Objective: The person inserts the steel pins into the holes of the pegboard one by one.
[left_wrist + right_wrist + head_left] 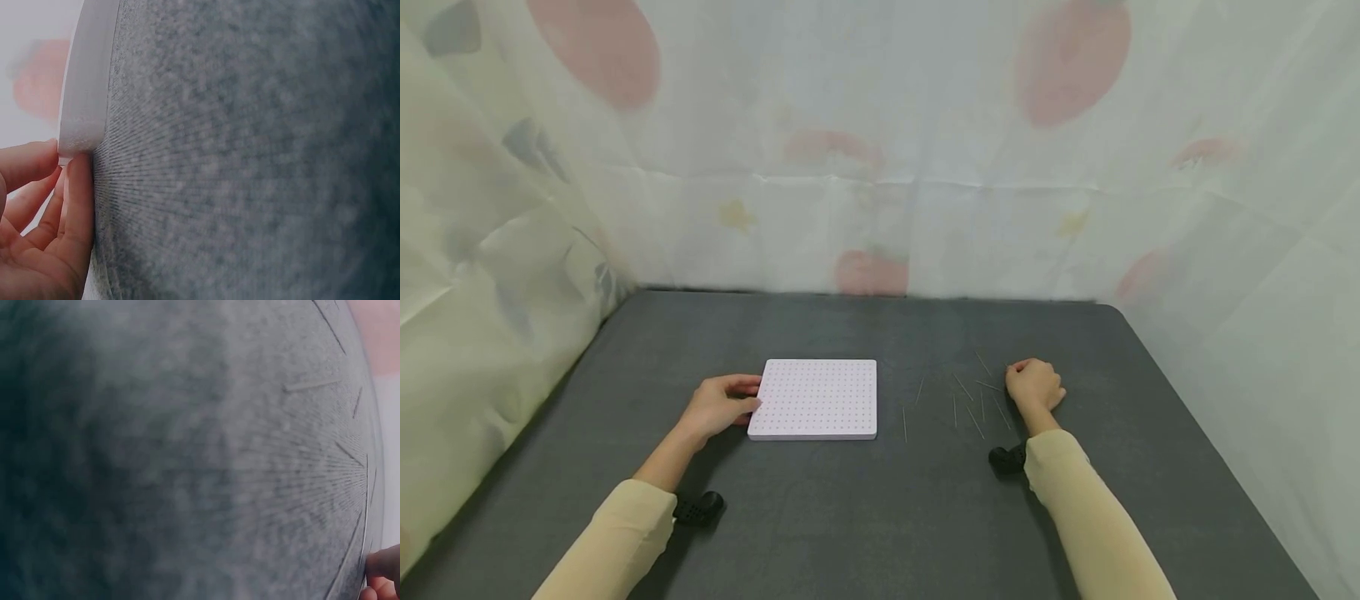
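A white board dotted with a grid of small holes [820, 400] lies flat on the dark table. My left hand [718, 408] holds its left edge. In the left wrist view, the thumb [31, 164] touches the upper edge of the board's corner [84, 119], and the fingers lie against its side and lower edge. To the right, my right hand [1034, 383] is low over the table beside several thin metal pins [962, 387]. The right wrist view shows its fingertips [382, 565] pinching a thin pin [366, 512]; their grip is partly cut off by the frame.
The loose pins lie scattered at different angles between the board and my right hand. A grey cloth-like surface covers the table [850, 517]. Patterned curtains [962, 167] hang behind it and at both sides. A black wrist camera [700, 508] sits on each forearm.
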`<state>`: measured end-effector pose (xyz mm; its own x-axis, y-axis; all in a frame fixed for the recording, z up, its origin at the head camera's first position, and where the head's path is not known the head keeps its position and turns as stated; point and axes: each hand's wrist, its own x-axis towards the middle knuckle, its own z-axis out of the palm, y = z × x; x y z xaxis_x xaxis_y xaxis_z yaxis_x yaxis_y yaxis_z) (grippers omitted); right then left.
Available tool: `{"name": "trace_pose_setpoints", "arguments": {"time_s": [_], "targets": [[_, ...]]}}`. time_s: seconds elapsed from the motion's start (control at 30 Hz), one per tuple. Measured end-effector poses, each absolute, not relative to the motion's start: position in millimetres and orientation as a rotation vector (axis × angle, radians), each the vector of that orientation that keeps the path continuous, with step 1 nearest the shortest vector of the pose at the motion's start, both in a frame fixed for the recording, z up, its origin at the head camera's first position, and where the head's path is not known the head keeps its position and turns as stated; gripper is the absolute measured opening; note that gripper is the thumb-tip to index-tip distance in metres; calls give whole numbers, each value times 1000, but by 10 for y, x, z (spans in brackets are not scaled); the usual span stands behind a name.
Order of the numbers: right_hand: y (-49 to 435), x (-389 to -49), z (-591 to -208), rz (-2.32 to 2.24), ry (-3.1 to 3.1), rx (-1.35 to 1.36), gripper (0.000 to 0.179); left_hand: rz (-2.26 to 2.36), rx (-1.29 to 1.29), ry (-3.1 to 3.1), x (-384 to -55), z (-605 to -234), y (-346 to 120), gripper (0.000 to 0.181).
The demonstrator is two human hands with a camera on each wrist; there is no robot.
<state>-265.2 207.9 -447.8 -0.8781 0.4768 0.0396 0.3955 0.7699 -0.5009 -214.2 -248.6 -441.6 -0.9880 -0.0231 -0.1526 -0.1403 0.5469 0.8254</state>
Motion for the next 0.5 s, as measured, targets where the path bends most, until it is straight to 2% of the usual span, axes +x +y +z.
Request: {"name": "trace_pose_setpoints", "arguments": {"time_s": [0.5], "targets": [[2090,-2660,-4504,684,-2820,-658,29,1428,-155,2645,-2147,-4403,-2479,45]]}}
